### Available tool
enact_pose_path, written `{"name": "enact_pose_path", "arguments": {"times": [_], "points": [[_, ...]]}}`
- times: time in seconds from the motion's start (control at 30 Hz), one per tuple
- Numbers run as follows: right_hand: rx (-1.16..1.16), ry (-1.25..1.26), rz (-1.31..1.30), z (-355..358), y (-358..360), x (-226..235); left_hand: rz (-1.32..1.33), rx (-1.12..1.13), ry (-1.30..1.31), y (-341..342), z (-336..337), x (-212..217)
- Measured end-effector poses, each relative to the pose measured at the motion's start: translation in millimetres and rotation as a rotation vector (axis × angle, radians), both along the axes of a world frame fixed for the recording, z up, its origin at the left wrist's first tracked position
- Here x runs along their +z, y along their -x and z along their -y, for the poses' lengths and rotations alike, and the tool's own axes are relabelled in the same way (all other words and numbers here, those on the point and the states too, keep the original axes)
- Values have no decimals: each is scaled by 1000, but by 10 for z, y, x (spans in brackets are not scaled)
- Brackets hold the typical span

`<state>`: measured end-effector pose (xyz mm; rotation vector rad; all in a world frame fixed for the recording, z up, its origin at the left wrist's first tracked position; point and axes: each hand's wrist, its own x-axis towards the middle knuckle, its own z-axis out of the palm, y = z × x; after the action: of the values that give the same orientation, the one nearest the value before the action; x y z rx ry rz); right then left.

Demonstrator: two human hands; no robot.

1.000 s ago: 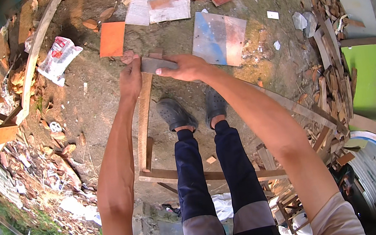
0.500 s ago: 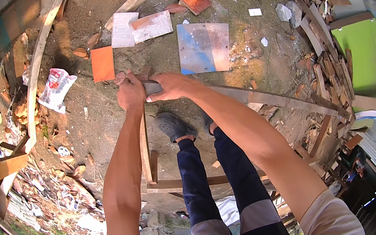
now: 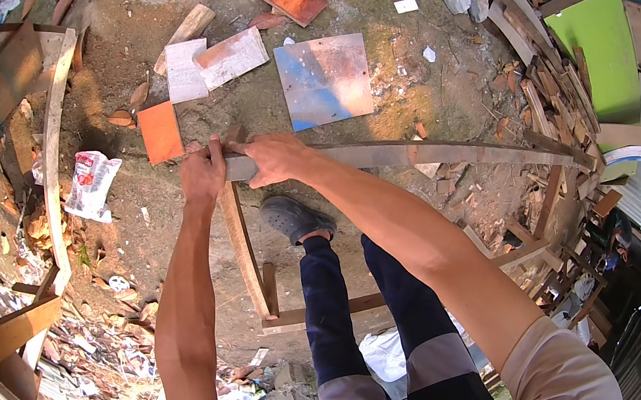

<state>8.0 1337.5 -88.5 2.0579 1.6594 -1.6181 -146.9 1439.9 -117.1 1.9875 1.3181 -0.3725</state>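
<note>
My left hand [image 3: 203,174] and my right hand [image 3: 273,157] both grip the near end of a long grey wooden plank [image 3: 414,154] that stretches away to the right above the dirt ground. Below the hands a wooden frame [image 3: 244,251] of thin laths stands upright, with a crosspiece near my legs. My dark shoe [image 3: 295,217] rests on the dirt just right of that frame.
Flat scraps lie ahead: an orange tile [image 3: 160,131], white boards [image 3: 217,60], a blue-and-rust metal sheet [image 3: 324,79]. A crumpled bag [image 3: 88,184] and a long plank [image 3: 51,152] are at left. Piled wood offcuts [image 3: 547,86] and a green panel [image 3: 610,54] fill the right.
The plank end in my hands has swung round and now runs off to the right. Both hands stayed closed on it, and my view has shifted over the ground.
</note>
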Motion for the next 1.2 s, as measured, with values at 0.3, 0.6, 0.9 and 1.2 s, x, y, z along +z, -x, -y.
{"name": "enact_pose_path", "arguments": {"times": [0.3,0.6,0.9,1.2], "points": [[-20,-29,-1,25,16,-2,-8,3,20,23,6,-43],[-18,-20,-22,11,-5,63,29,102,28,56,11,-187],[-112,-121,402,486,364,189,3,236,114,104,53,-347],[-75,63,401,686,271,335,-95,264,5,55,173,-291]]}}
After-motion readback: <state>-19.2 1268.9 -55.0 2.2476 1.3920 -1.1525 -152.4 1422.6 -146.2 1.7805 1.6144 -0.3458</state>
